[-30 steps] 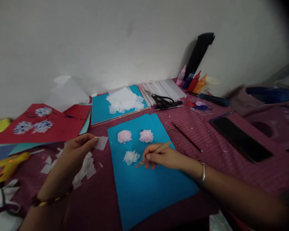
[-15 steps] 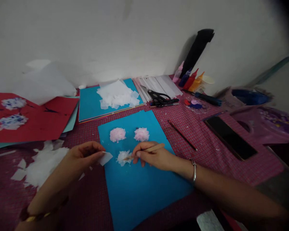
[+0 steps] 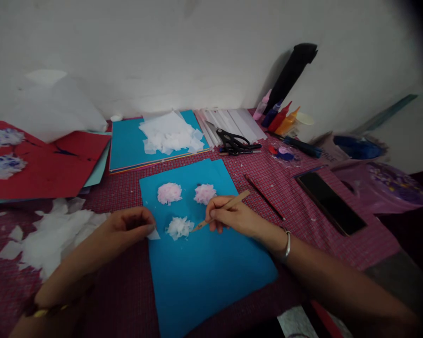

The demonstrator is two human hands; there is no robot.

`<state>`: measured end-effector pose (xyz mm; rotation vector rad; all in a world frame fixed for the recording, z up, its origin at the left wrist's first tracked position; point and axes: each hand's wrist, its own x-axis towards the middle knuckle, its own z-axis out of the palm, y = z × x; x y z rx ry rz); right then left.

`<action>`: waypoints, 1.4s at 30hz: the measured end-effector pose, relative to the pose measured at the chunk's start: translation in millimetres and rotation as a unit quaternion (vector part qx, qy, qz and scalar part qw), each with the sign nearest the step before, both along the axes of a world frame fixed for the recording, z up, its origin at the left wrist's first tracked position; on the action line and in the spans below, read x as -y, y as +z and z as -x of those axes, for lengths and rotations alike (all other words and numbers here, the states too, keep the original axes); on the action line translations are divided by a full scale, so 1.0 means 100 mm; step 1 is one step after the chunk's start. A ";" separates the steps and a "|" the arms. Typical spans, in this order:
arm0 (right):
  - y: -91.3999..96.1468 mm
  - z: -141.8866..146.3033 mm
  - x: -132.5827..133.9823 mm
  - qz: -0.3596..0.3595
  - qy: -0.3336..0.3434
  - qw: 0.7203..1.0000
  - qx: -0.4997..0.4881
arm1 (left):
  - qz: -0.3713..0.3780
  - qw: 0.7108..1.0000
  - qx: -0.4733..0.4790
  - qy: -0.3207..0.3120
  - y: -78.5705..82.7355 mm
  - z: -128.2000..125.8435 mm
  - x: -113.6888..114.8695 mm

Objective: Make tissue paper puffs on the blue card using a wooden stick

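A small white square of tissue paper [image 3: 154, 234] is pinched in my left hand [image 3: 134, 225], over the left edge of the blue sheet [image 3: 207, 277]. My right hand [image 3: 229, 216] grips a flat wooden stick [image 3: 237, 199] like a pen. The stick's lower tip is beside a white tissue-paper puff [image 3: 179, 227] on the sheet. Above that puff sit two pink-tinted puffs, one on the left [image 3: 169, 193] and one on the right [image 3: 205, 193], the right one close to my right hand. Beside my left forearm lies a heap of white tissue pieces [image 3: 52, 234].
At the back, more tissue squares [image 3: 172, 134] rest on stacked coloured sheets. Scissors [image 3: 232, 138], paint bottles [image 3: 282, 117], a paint palette [image 3: 284, 152], a pencil [image 3: 264, 197] and a phone [image 3: 331, 202] lie to the right. A red sheet with puffs [image 3: 56, 164] is at left.
My right hand has drawn back to the right, and the stick's tip has come off the white puff to its right side. My left hand still holds its tissue square. The view has shifted slightly.
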<state>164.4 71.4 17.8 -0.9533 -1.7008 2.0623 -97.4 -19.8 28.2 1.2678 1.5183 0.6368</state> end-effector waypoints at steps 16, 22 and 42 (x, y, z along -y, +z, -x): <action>-0.04 0.17 0.07 -0.044 0.026 0.999 -0.005 | 0.055 0.996 0.053 0.041 0.02 -0.05 0.02; -0.07 0.13 0.06 -0.032 0.014 0.999 -0.019 | 0.070 0.997 0.003 -0.009 -0.09 0.02 0.00; -0.05 0.08 0.12 -0.088 0.001 0.996 -0.020 | 0.037 0.997 -0.058 -0.033 -0.14 0.06 -0.02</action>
